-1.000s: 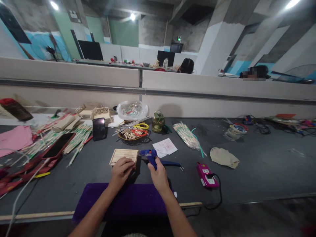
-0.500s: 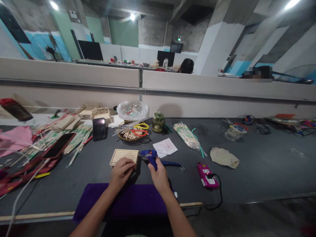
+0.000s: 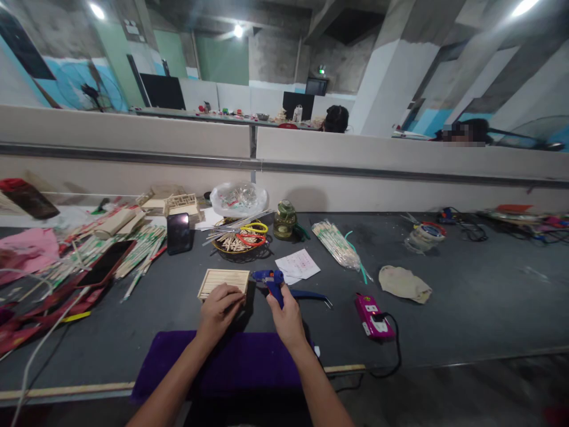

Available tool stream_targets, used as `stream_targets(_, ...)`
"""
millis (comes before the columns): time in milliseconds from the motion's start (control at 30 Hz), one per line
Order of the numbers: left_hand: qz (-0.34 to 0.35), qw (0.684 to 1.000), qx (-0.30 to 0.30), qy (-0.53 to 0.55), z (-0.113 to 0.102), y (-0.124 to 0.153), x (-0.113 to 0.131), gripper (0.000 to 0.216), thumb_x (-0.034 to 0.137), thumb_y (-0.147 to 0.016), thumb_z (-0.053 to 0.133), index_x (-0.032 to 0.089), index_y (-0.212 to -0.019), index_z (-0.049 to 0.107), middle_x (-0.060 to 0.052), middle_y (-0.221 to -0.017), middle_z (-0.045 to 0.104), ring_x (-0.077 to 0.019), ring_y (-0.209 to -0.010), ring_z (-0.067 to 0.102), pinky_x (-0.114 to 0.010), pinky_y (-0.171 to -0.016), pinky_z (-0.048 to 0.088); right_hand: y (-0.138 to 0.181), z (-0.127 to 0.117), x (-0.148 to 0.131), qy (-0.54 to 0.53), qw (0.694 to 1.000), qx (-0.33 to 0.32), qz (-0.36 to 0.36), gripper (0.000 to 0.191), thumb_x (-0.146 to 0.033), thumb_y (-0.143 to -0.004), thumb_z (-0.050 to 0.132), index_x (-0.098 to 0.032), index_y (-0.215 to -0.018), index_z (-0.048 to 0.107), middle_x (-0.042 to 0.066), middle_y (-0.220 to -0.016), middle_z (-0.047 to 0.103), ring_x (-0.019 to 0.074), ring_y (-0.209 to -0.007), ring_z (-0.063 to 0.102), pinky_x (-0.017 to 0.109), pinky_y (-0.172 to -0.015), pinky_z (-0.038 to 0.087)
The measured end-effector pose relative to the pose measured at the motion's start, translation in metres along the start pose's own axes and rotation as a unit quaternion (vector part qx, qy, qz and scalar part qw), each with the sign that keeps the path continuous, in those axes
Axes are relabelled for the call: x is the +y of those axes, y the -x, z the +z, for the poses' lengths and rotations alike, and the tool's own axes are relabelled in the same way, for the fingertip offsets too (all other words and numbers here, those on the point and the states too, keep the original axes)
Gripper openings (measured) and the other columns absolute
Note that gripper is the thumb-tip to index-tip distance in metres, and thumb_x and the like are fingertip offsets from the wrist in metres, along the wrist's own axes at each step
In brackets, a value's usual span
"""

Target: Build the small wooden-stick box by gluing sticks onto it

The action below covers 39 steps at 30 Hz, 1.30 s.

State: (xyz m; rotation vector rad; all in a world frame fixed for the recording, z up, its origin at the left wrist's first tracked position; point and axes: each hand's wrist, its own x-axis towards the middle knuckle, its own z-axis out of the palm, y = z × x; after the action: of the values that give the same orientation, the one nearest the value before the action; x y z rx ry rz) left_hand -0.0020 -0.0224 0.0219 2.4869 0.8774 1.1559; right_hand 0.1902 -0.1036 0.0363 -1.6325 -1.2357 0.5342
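A flat panel of glued wooden sticks lies on the dark table in front of me. My left hand rests on its near edge with fingers curled and pressed against it. My right hand is closed round the handle of a blue glue gun, whose nozzle points left toward the panel's right edge. A purple cloth lies under my wrists at the table's front edge.
Behind the panel stand a basket of sticks with scissors, a glass jar, a paper slip and a bag of sticks. A pink power strip sits right; phones and stick clutter fill the left. People sit beyond the partition.
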Motion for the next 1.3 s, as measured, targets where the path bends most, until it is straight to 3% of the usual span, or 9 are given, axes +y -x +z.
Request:
stream_targets(733, 0.012, 1.000, 0.023, 0.007, 0.0036, 0.0013, -0.0047, 0.017, 0.016, -0.084, 0.060, 0.025, -0.097, 0.068, -0.003, -0.095, 0.067, -0.0169, -0.090, 0.062, -0.039, -0.092, 0.047, -0.0006, 0.0006, -0.0018, 0.001, 1.000, -0.015, 0.019, 0.045, -0.036, -0.090, 0.048, -0.016, -0.130, 0.053, 0.010, -0.102, 0.070, 0.0233, -0.101, 0.063, 0.029, -0.086, 0.046)
stream_targets(1300, 0.015, 1.000, 0.022, 0.006, 0.0020, -0.0003, -0.0041, 0.016, 0.016, -0.084, 0.060, 0.023, -0.096, 0.068, -0.003, -0.094, 0.067, -0.0162, -0.088, 0.062, -0.035, -0.087, 0.049, 0.0038, -0.0047, -0.0042, 0.032, 0.998, -0.035, 0.029, 0.046, -0.035, -0.090, 0.046, -0.013, -0.130, 0.052, 0.014, -0.112, 0.067, 0.0262, -0.104, 0.063, 0.033, -0.087, 0.046)
